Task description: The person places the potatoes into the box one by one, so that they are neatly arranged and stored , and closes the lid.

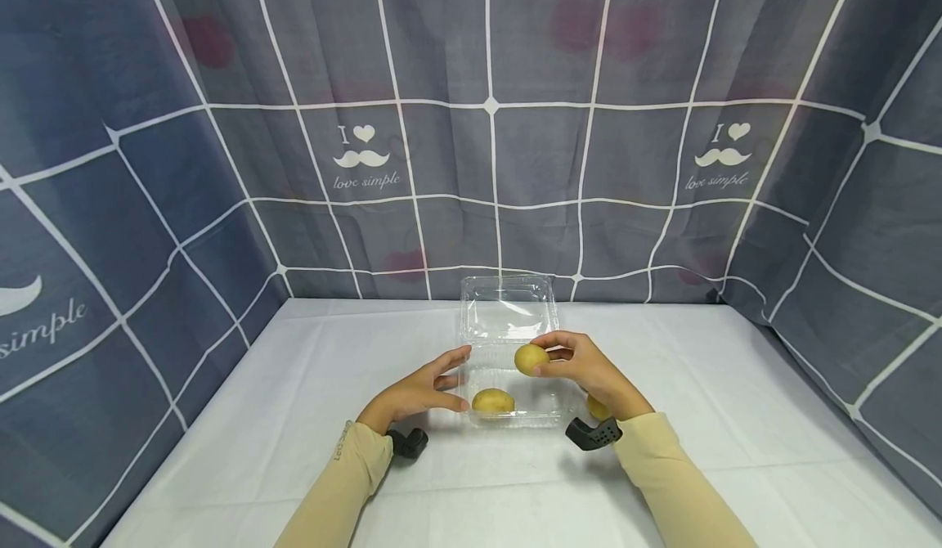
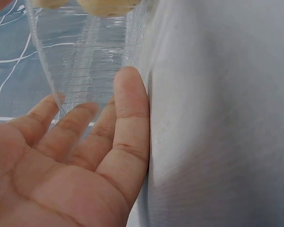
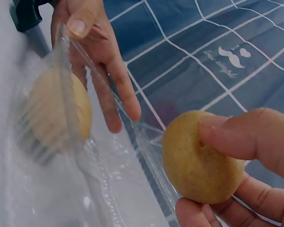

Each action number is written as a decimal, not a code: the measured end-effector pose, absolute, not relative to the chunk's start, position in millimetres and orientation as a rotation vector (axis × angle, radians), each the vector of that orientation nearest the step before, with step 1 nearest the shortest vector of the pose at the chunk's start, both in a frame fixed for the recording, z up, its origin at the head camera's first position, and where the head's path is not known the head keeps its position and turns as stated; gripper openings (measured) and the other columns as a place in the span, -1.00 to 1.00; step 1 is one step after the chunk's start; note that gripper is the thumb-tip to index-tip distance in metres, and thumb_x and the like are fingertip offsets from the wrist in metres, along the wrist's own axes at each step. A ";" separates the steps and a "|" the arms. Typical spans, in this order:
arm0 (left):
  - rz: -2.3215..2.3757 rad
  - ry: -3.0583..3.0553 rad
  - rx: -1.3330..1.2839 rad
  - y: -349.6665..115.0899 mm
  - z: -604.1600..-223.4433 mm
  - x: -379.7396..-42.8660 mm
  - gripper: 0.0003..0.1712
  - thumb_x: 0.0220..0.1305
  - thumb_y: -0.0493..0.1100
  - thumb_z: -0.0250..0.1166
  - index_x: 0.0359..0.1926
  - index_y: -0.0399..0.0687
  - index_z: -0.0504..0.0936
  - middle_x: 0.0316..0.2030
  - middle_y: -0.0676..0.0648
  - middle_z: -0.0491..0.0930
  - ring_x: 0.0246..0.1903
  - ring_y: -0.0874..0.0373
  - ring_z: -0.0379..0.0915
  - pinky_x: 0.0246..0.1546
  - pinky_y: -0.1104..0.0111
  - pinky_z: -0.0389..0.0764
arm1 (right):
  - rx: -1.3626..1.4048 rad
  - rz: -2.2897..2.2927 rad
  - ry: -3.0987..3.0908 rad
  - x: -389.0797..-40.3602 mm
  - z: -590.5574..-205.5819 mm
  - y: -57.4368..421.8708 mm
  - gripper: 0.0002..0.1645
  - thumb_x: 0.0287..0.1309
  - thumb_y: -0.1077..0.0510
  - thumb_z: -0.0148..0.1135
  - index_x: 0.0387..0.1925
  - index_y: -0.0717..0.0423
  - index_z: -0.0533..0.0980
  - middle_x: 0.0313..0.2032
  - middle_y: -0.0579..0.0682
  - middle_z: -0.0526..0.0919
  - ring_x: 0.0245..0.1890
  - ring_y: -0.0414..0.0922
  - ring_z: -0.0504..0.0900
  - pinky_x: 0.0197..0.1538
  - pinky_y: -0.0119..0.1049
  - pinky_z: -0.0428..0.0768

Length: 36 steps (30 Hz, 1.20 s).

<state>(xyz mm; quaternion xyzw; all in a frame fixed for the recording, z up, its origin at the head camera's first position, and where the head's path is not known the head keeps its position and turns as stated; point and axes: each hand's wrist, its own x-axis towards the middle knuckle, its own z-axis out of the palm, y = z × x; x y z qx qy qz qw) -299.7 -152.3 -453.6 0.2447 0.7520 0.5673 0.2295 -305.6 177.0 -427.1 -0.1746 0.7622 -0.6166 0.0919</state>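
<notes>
My right hand (image 1: pixel 585 360) pinches a yellow potato (image 1: pixel 531 360) between thumb and fingers, over the clear plastic clamshell box (image 1: pixel 540 401). In the right wrist view this potato (image 3: pixel 199 156) shows a small dark spot by the thumb. A second potato (image 1: pixel 493 401) lies in the box at its near left corner. My left hand (image 1: pixel 423 388) is at the box's left side, fingers extended; in the left wrist view the fingertips (image 2: pixel 129 82) are right at the plastic wall. Partly hidden by the right wrist, another potato (image 1: pixel 598 407) sits right of the box.
The box's hinged lid (image 1: pixel 509 307) stands raised at the back, close to the checked curtain (image 1: pixel 537 155). Curtain also encloses both sides of the white-covered table (image 1: pixel 368 335). Each wrist wears a black camera mount, such as the right one (image 1: pixel 592 433).
</notes>
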 end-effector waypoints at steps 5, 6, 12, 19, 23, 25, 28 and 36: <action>1.560 2.067 0.677 -152.0 -453.7 -299.9 0.20 0.34 -0.29 0.51 0.75 -0.18 -0.09 0.73 -0.28 -0.13 0.62 -0.41 0.03 0.53 -0.24 0.25 | -0.493 -1.815 2.281 -303.9 -429.0 170.1 -0.38 0.16 0.31 0.53 0.24 0.45 0.57 0.04 0.03 0.76 0.00 -0.16 0.69 0.08 -0.38 0.65; 1.560 2.066 0.678 -152.0 -453.8 -300.0 0.20 0.34 -0.29 0.51 0.75 -0.18 -0.09 0.73 -0.29 -0.13 0.62 -0.41 0.04 0.53 -0.24 0.26 | -0.480 -1.815 2.279 -303.3 -429.0 168.5 -0.38 0.16 0.30 0.54 0.24 0.44 0.57 0.03 0.03 0.76 0.00 -0.16 0.68 0.08 -0.38 0.64; 1.555 2.066 0.675 -152.5 -455.5 -300.2 0.20 0.35 -0.29 0.51 0.75 -0.18 -0.10 0.72 -0.33 -0.11 0.61 -0.41 0.05 0.52 -0.23 0.28 | -0.436 -1.822 2.285 -300.2 -429.0 161.7 -0.39 0.16 0.29 0.55 0.23 0.41 0.59 0.00 0.01 0.76 -0.02 -0.15 0.68 0.10 -0.34 0.61; 1.555 2.067 0.676 -152.3 -457.9 -300.0 0.20 0.36 -0.28 0.51 0.75 -0.17 -0.09 0.72 -0.33 -0.11 0.61 -0.40 0.05 0.52 -0.22 0.28 | -0.407 -1.862 2.279 -299.1 -429.2 155.9 -0.40 0.15 0.32 0.55 0.22 0.42 0.60 0.01 0.01 0.76 -0.03 -0.16 0.68 0.07 -0.36 0.63; 1.555 2.068 0.678 -151.8 -458.1 -299.5 0.19 0.36 -0.29 0.50 0.75 -0.17 -0.09 0.72 -0.32 -0.11 0.62 -0.40 0.05 0.52 -0.22 0.29 | -0.422 -1.866 2.269 -300.2 -430.1 152.1 -0.39 0.15 0.34 0.53 0.22 0.47 0.57 -0.02 0.03 0.77 -0.04 -0.16 0.70 0.05 -0.37 0.64; 1.557 2.067 0.679 -151.9 -457.9 -299.5 0.19 0.36 -0.29 0.50 0.75 -0.17 -0.09 0.72 -0.32 -0.11 0.62 -0.40 0.05 0.52 -0.22 0.29 | -0.427 -1.863 2.268 -300.3 -430.4 150.1 -0.39 0.15 0.35 0.53 0.22 0.49 0.57 -0.03 0.04 0.78 -0.05 -0.16 0.70 0.04 -0.37 0.64; 1.559 2.064 0.680 -152.0 -457.2 -300.0 0.19 0.36 -0.29 0.50 0.75 -0.18 -0.10 0.72 -0.32 -0.11 0.62 -0.40 0.04 0.52 -0.21 0.29 | -0.428 -1.862 2.278 -300.7 -431.0 147.1 -0.39 0.13 0.34 0.54 0.20 0.48 0.58 -0.03 0.06 0.77 -0.06 -0.17 0.69 0.03 -0.37 0.64; 1.553 2.066 0.673 -152.6 -456.6 -301.6 0.19 0.37 -0.28 0.50 0.75 -0.18 -0.10 0.72 -0.33 -0.11 0.62 -0.39 0.04 0.52 -0.19 0.30 | -0.419 -1.886 2.267 -304.4 -434.8 137.4 -0.42 0.13 0.35 0.56 0.17 0.47 0.60 -0.01 0.06 0.77 -0.08 -0.15 0.70 0.01 -0.35 0.65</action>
